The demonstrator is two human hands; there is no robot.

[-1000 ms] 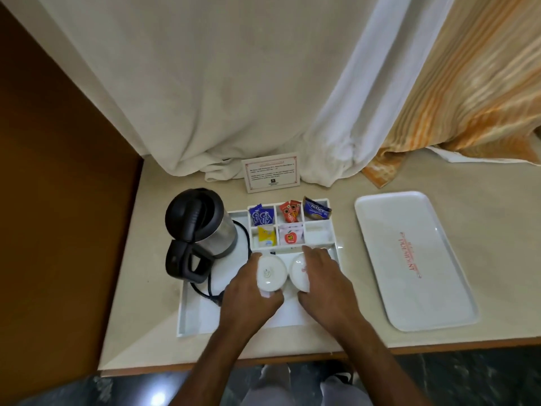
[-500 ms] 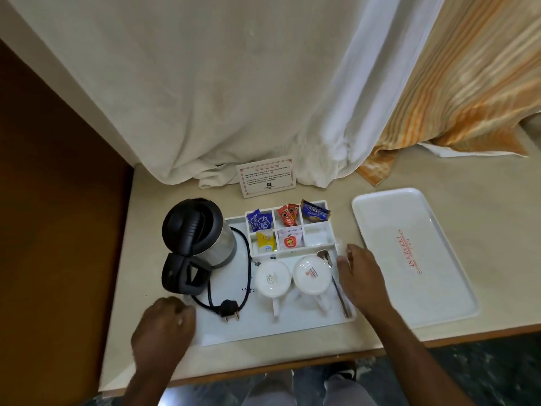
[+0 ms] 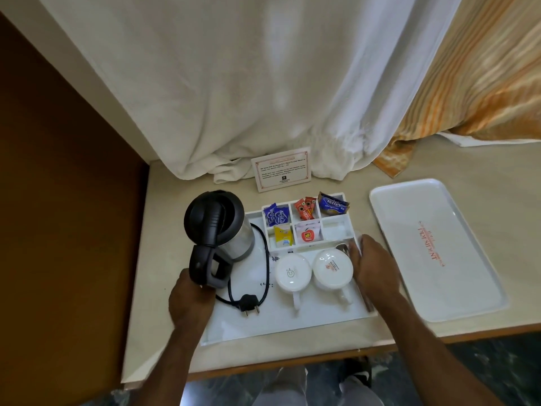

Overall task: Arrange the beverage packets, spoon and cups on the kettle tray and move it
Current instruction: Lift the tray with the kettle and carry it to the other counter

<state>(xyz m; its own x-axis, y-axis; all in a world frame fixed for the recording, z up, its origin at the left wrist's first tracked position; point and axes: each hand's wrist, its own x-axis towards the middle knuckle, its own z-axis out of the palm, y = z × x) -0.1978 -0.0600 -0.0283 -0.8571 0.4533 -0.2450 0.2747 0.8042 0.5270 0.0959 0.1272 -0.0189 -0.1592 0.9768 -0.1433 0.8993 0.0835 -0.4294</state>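
The white kettle tray (image 3: pixel 281 325) lies on the beige counter. On it stand a steel kettle with a black lid (image 3: pixel 218 224), its cord and plug (image 3: pixel 248 304), and two white cups upside down, the left cup (image 3: pixel 292 273) and the right cup (image 3: pixel 332 268). Beverage packets (image 3: pixel 304 221) fill the small compartments at the back. A spoon (image 3: pixel 342 249) lies along the right side, mostly under my right hand. My left hand (image 3: pixel 190 300) grips the tray's left edge below the kettle handle. My right hand (image 3: pixel 376 266) grips the right edge.
A second white tray with red lettering (image 3: pixel 436 247) lies to the right, close to my right hand. A printed card (image 3: pixel 281 169) stands behind the kettle tray against a white curtain (image 3: pixel 234 98). A brown panel (image 3: pixel 64 200) borders the left; the counter's front edge (image 3: pixel 292 366) is near.
My hands left the two cups and went apart to the tray's left and right edges. The left hand has moved up to the edge by the kettle handle.
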